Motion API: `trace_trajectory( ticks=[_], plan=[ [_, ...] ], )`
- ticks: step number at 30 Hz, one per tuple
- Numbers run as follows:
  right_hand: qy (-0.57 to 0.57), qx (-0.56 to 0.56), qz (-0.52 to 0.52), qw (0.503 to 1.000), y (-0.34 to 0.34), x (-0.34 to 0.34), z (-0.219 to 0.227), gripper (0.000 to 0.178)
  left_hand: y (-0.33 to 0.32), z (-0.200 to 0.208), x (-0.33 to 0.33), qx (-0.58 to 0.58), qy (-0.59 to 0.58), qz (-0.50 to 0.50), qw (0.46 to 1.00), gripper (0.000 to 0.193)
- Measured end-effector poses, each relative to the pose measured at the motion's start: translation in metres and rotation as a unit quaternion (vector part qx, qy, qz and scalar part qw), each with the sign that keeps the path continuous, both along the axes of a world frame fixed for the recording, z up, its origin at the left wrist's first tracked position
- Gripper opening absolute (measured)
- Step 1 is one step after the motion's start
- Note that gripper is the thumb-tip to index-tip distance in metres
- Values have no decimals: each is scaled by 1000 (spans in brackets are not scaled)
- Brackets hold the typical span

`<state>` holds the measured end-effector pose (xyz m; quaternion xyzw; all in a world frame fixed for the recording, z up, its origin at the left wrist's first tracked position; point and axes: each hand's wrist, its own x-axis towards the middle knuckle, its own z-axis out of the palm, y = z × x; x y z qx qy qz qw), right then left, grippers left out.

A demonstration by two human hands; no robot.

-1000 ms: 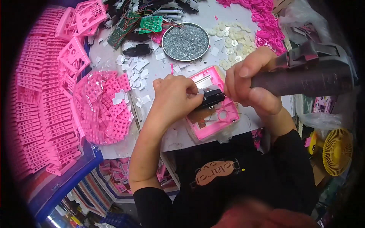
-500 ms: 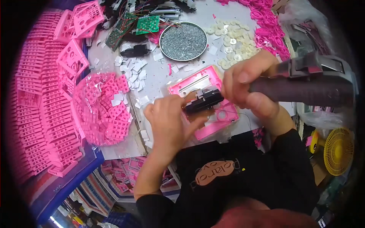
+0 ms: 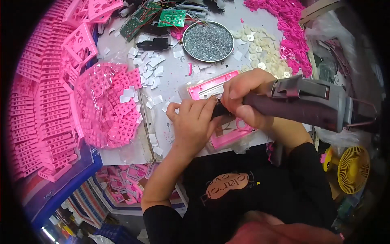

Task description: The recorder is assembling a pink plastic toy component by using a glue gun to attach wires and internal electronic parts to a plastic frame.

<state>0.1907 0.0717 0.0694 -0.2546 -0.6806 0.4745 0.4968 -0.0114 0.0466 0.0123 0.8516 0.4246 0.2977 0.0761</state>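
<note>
My right hand (image 3: 248, 93) is wrapped round the dark grip of an electric screwdriver (image 3: 302, 106), which lies nearly level, its body reaching out to the right. Its front end meets a small black plastic part (image 3: 219, 110); the contact point is hidden by my fingers. My left hand (image 3: 194, 123) holds that part from the left, fingers curled over its top and thumb beneath. Under both hands a pink plastic housing (image 3: 221, 141) with a silver strip and round openings rests on the bench. Thin wires run across its right side.
Beyond the hands stands a round dish (image 3: 185, 49) full of small screws. White discs (image 3: 260, 49) and pink rings (image 3: 290, 36) lie right of it. Green circuit boards (image 3: 172, 18), white paper squares (image 3: 152, 67), bagged pink pieces (image 3: 109, 110) and stacked pink frames (image 3: 55, 118) fill the left.
My right hand has brought the screwdriver left and down to the black part. My left fingers have closed over the part, covering more of it. The whole view has shifted slightly.
</note>
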Motion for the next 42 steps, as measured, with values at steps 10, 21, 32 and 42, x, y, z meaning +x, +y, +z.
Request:
trace_trajectory(
  ticks=[10,21,32,42],
  plan=[
    [-4,95,38,995,9,-14,-2,16,0,-1,-3,0,-17,-24,1000,45],
    [-285,31,33,957,12,23,2,88,-1,2,-2,-77,-48,-10,996,45],
    [-456,-172,82,869,55,32,2,26,-26,-44,-2,-100,-217,14,971,72],
    [-463,166,15,871,44,38,-9,32,-22,-8,12,-73,-38,72,994,55]
  ],
)
